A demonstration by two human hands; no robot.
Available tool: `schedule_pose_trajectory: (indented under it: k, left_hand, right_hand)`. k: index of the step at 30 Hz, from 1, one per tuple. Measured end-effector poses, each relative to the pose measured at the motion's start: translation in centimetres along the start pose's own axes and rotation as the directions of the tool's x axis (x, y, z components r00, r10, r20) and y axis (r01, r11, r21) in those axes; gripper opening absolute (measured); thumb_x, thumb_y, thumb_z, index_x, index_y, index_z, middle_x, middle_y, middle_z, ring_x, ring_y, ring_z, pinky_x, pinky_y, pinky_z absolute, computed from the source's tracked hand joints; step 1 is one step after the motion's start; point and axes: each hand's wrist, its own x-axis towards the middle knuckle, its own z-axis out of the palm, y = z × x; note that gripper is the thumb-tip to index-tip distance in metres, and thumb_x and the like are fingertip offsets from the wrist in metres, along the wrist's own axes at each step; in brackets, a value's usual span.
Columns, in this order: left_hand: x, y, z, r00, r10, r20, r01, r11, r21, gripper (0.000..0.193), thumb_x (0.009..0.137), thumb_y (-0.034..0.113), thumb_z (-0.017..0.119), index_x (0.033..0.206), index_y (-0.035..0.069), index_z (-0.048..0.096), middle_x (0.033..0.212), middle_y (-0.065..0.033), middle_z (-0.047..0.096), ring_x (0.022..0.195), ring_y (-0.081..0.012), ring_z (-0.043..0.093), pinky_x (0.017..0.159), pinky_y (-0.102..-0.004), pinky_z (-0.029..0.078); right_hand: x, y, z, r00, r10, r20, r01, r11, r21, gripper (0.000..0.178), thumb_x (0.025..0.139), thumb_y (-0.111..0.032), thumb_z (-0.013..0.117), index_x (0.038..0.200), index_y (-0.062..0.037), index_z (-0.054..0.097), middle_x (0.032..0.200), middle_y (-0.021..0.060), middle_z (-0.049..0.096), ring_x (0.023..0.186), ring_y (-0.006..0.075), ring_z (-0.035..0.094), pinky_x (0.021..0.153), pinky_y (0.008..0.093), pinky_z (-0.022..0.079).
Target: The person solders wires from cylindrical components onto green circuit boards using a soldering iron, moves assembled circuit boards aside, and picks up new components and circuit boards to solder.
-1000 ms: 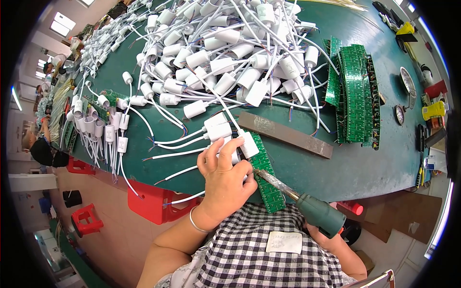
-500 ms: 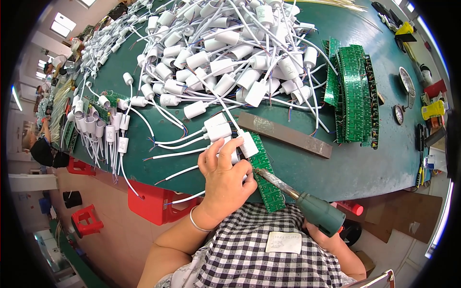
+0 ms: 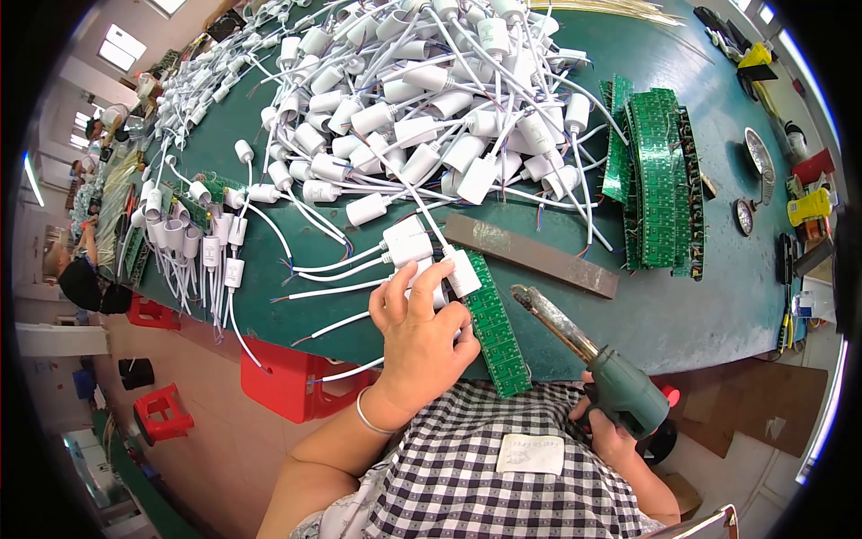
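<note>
My left hand (image 3: 420, 331) is closed at the table's front edge, its fingertips on a white plastic housing with a cable (image 3: 462, 275). That housing lies on the upper end of a green circuit board strip (image 3: 499, 341). More white housings (image 3: 409, 244) lie beside and partly under the left fingers, their cables pointing left with stripped wire ends. In my right hand (image 3: 608, 433) is a green pistol-grip soldering gun (image 3: 621, 386). Its metal tip hangs to the right of the board, apart from it. The thumb and some fingers of the left hand hide what they press on.
A brown metal bar (image 3: 530, 255) lies just beyond the board. A large heap of white cabled housings (image 3: 404, 117) fills the far middle. Stacked green boards (image 3: 654, 180) stand at right, near a small metal dish (image 3: 744, 216). A red stool (image 3: 278, 382) is below the left edge.
The soldering gun has drawn back to the right, its tip leaving the board beside my left fingers. My left hand has hardly moved.
</note>
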Motion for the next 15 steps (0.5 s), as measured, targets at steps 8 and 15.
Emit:
schedule_pose_trajectory:
  k: [8, 15]
  left_hand:
    - [-0.4, 0.1, -0.1, 0.999, 0.033, -0.016, -0.031, 0.996, 0.082, 0.011, 0.064, 0.012, 0.069, 0.069, 0.013, 0.059, 0.132, -0.0057, 0.043, 0.122, -0.0342, 0.033, 0.097, -0.0549, 0.024]
    - [-2.9, -1.6, -1.9, 1.000, 0.029, 0.003, -0.029, 1.000, 0.006, 0.041, 0.062, 0.019, 0.079, 0.097, 0.013, 0.059, 0.121, -0.0101, 0.044, 0.119, -0.0355, 0.034, 0.100, -0.0495, 0.022]
  right_hand:
    - [-0.2, 0.2, 0.0, 1.000, -0.022, -0.016, 0.022, 1.000, 0.007, 0.050, 0.089, -0.015, 0.057, 0.132, 0.0021, 0.039, 0.126, 0.0188, 0.053, 0.072, 0.0204, 0.061, 0.065, 0.0310, 0.052]
    - [0.0, -0.1, -0.2, 0.998, -0.031, -0.061, 0.033, 0.999, 0.026, 0.048, 0.087, -0.010, 0.055, 0.131, 0.0024, 0.041, 0.123, 0.0187, 0.054, 0.071, 0.0206, 0.061, 0.064, 0.0309, 0.052]
